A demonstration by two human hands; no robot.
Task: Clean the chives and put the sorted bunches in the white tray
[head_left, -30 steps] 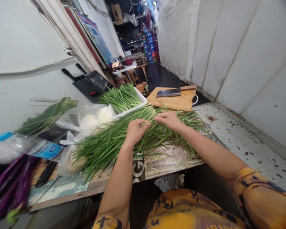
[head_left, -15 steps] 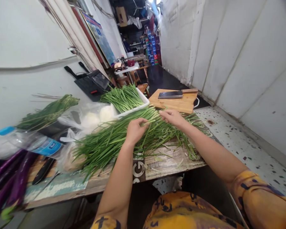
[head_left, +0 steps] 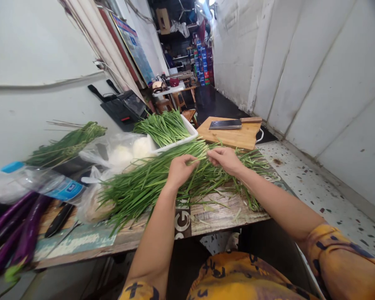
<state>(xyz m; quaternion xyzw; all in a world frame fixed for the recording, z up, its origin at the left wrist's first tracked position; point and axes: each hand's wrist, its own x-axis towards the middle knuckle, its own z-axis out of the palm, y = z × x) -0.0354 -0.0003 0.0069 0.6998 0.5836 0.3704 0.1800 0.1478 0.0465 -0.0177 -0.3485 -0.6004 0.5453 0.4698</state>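
A wide heap of long green stalks (head_left: 143, 183) lies across the wooden table (head_left: 218, 214). Over its middle, my left hand (head_left: 181, 170) pinches a few stalks near their pale ends. Just to the right, my right hand (head_left: 224, 159) has thumb and fingers pressed together at the tips of those stalks. The two hands are a short gap apart. Behind them, a white tray (head_left: 192, 132) holds more green stalks, lined up together. Loose trimmings lie under and to the right of my right hand.
A cleaver (head_left: 225, 124) lies on a cutting board (head_left: 231, 135) behind my right hand. At the left are purple eggplants (head_left: 28, 229), a black-handled knife (head_left: 59, 220), a plastic bottle (head_left: 50, 183), bagged white items (head_left: 125, 154) and another green bundle (head_left: 68, 143).
My right hand has moved slightly down and left, closer to the stalk ends at my left hand. The whole view has shifted a little.
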